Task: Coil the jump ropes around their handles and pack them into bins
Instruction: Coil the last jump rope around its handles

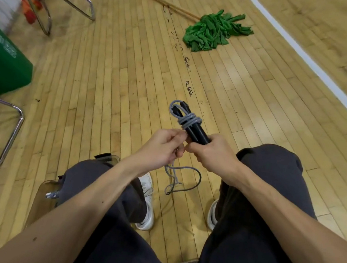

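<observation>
The right hand [212,154] has its fingers curled tight round the near ends of the two black handles [197,131], which lie side by side and point away from the person, tilted up and to the left. The left hand [161,147] is closed too, thumb and fingers pinching the grey rope [189,120] just beside the handles, right up against the right hand's knuckles. Several turns of that rope already sit wound round the handles past their middle, and a small loop pokes out at their far tips. The rest of it drops from the left hand and lies in a loose tangle on the wooden floor [121,66], between the two white shoes [147,202].

The person is seated in dark trousers, with both bare forearms reaching forward over the knees. Further out on the floor a green mop [215,31] lies flat with its wooden stick pointing towards the far left. A white line [314,67] runs along the floor's right side. At the left edge stands a green bin [0,58], with bent metal chair frames [13,133] near it and beyond it. Something of clear plastic sits low beside the left leg; I cannot tell what it is.
</observation>
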The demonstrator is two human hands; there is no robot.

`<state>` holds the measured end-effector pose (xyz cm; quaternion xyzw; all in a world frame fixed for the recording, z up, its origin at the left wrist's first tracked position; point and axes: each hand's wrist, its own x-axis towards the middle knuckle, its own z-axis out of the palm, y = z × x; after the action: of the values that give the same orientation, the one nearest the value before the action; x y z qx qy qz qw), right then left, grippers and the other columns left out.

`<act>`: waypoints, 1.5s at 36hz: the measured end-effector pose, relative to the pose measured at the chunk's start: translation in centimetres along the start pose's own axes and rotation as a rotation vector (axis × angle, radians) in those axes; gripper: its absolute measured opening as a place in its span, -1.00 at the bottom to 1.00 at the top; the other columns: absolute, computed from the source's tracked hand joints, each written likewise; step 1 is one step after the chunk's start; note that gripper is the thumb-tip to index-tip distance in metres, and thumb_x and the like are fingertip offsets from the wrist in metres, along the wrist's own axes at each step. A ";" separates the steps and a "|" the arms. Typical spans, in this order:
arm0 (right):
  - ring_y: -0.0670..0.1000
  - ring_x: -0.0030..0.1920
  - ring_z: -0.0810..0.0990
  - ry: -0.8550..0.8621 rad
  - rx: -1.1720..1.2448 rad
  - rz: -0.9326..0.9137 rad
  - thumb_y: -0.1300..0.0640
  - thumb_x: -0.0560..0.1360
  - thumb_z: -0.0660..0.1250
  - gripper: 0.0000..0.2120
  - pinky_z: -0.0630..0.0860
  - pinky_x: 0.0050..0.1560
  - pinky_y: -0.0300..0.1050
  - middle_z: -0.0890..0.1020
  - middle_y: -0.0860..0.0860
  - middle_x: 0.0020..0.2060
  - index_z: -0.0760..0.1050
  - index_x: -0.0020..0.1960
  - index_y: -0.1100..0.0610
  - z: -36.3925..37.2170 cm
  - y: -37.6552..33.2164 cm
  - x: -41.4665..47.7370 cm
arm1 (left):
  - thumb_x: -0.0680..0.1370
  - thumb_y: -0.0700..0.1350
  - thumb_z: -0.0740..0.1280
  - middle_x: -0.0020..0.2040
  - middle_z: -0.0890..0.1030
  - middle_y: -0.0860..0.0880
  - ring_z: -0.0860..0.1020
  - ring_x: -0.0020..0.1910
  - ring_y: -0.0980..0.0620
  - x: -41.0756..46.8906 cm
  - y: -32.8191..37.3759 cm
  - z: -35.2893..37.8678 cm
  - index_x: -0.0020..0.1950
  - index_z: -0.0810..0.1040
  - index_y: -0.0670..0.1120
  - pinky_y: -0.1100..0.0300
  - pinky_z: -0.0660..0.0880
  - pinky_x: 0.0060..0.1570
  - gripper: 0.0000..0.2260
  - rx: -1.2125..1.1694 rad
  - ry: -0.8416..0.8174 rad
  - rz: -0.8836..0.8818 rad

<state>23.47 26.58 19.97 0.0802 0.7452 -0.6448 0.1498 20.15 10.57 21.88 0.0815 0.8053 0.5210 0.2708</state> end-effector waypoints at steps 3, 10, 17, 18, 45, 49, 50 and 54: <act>-0.07 -0.47 0.28 0.023 0.018 0.024 0.14 0.49 0.40 -0.81 0.23 -0.46 -0.18 0.37 0.01 -0.42 0.40 -0.22 0.09 0.0 0.0 0.3 | 0.70 -0.11 0.18 -0.41 0.46 0.08 0.31 -0.47 0.11 -0.3 -0.6 -0.2 0.04 0.56 -0.06 0.27 0.25 -0.47 -0.82 0.077 -0.018 0.062; -0.03 -0.41 0.28 0.064 -0.079 0.062 0.11 0.47 0.42 -0.79 0.25 -0.45 -0.17 0.37 0.08 -0.33 0.39 -0.18 0.12 0.4 0.0 0.4 | 0.69 -0.07 0.21 -0.41 0.54 0.05 0.42 -0.48 0.11 -1.0 -0.9 -1.9 0.04 0.63 -0.14 0.26 0.39 -0.44 -0.76 0.165 0.033 0.024; 0.02 -0.35 0.39 0.139 -0.124 0.110 0.07 0.48 0.44 -0.81 0.36 -0.34 -0.06 0.44 0.06 -0.32 0.50 -0.07 0.17 0.5 0.4 0.7 | 0.69 -0.04 0.20 -0.38 0.57 -0.04 0.50 -0.43 0.09 -2.0 -1.0 -2.5 -0.01 0.58 -0.25 0.26 0.46 -0.37 -0.69 -0.024 -0.045 -0.074; 0.01 -0.35 0.39 0.148 -0.123 0.117 0.08 0.49 0.44 -0.82 0.36 -0.34 -0.08 0.45 0.05 -0.32 0.51 -0.06 0.17 0.4 0.4 0.7 | 0.69 -0.04 0.20 -0.38 0.57 -0.05 0.50 -0.41 0.08 -2.1 -1.1 -2.5 -0.02 0.58 -0.25 0.25 0.47 -0.34 -0.69 -0.031 -0.053 -0.074; -0.06 -0.49 0.32 -0.043 -0.308 0.319 0.12 0.56 0.38 -0.87 0.28 -0.51 -0.22 0.44 0.03 -0.36 0.47 -0.03 0.15 0.3 1.1 0.8 | 0.68 0.12 0.16 -0.19 0.53 0.01 0.56 -0.21 -0.02 -3.1 4.8 -3.6 0.05 0.56 -0.07 0.13 0.46 -0.31 -0.69 1.439 0.026 0.332; -0.06 -0.52 0.29 -0.148 -0.373 0.357 0.12 0.56 0.36 -0.86 0.26 -0.50 -0.22 0.40 0.00 -0.43 0.43 -0.12 0.09 0.6 0.8 0.5 | 0.66 0.13 0.16 -0.17 0.52 0.04 0.54 -0.22 0.01 -2.9 5.5 -3.0 0.12 0.57 -0.05 0.22 0.32 -0.39 -0.69 1.534 -0.055 0.458; -0.05 -0.52 0.28 -0.169 -0.381 0.365 0.13 0.57 0.35 -0.85 0.24 -0.50 -0.22 0.38 -0.01 -0.45 0.42 -0.14 0.08 0.7 0.8 0.4 | 0.65 0.14 0.16 -0.18 0.52 0.04 0.54 -0.21 0.01 -2.8 5.7 -2.8 0.11 0.58 -0.05 0.21 0.38 -0.36 -0.68 1.545 -0.087 0.469; -0.05 -0.55 0.25 -0.244 -0.403 0.387 0.12 0.54 0.36 -0.84 0.21 -0.50 -0.23 0.37 -0.02 -0.47 0.43 -0.16 0.11 0.9 0.9 -0.1 | 0.65 0.13 0.20 -0.18 0.53 0.02 0.53 -0.18 -0.02 -1.8 6.9 -2.2 0.07 0.61 -0.07 0.16 0.38 -0.32 -0.68 1.541 -0.197 0.484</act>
<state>23.92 25.86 19.04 0.1110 0.8055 -0.4484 0.3713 19.51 11.16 29.31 0.4623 0.8703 -0.1448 0.0882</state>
